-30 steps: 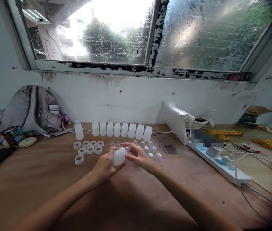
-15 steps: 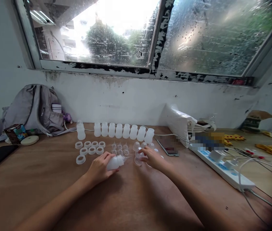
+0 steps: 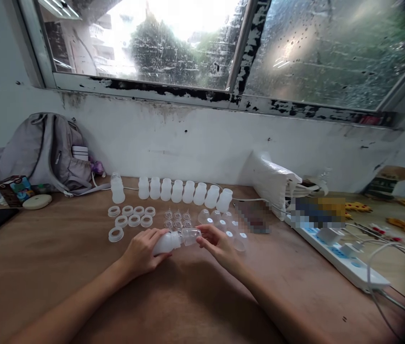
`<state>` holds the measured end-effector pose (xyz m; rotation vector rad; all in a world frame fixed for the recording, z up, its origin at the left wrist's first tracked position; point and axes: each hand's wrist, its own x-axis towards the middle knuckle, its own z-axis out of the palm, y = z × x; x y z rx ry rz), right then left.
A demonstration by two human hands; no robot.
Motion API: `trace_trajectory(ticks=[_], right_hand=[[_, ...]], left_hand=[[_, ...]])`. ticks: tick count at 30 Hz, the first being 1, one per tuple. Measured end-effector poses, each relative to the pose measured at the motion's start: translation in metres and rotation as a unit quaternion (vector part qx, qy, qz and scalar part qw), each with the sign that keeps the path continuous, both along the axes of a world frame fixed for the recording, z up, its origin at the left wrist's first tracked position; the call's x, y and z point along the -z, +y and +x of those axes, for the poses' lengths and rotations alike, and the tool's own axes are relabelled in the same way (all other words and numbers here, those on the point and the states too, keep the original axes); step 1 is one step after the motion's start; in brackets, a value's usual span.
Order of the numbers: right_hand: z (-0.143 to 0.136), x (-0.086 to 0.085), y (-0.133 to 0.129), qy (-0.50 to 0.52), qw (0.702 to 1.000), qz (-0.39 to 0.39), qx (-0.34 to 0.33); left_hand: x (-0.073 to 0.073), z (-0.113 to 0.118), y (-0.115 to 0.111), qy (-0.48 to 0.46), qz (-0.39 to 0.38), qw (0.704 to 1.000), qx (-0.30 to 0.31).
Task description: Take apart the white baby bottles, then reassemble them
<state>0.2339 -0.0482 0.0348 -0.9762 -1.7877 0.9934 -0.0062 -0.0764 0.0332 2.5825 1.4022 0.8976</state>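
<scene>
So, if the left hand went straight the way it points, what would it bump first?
Probably the clear cap in the right hand: the white bottle in the left hand points at it. Whether the two touch is hard to tell.

Room near me, clutter beyond

Beyond my left hand, white rings block the way; between and beyond my hands stand clear pointed pieces, then bottles. Clear caps crowd just past my right hand. Nearer me, the tabletop lets me pass.
</scene>
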Motion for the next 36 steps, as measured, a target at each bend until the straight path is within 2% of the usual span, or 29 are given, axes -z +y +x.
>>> trace_trajectory(ticks=[8,17,23,30,33,36], right_hand=[[-0.010,-0.004,-0.012,0.037,0.996,-0.064,-0.041],[-0.011,0.001,-0.018,0.075,0.990,-0.096,-0.067],[-0.012,-0.001,-0.018,0.099,0.987,-0.106,-0.074],[-0.012,0.010,-0.014,0.127,0.977,-0.136,-0.103],[-0.014,0.003,-0.013,0.133,0.979,-0.126,-0.092],[-0.015,-0.017,-0.010,0.116,0.990,-0.071,-0.046]], left_hand=[[0.000,0.005,-0.004,0.017,0.050,0.998,0.024],[0.002,0.008,-0.011,0.006,0.050,0.996,0.071],[0.001,0.012,-0.013,0.000,0.074,0.995,0.059],[0.006,0.009,-0.013,0.023,0.085,0.995,0.053],[0.003,0.010,-0.011,0.006,0.078,0.996,0.045],[-0.007,0.014,-0.009,-0.042,0.045,0.998,0.026]])
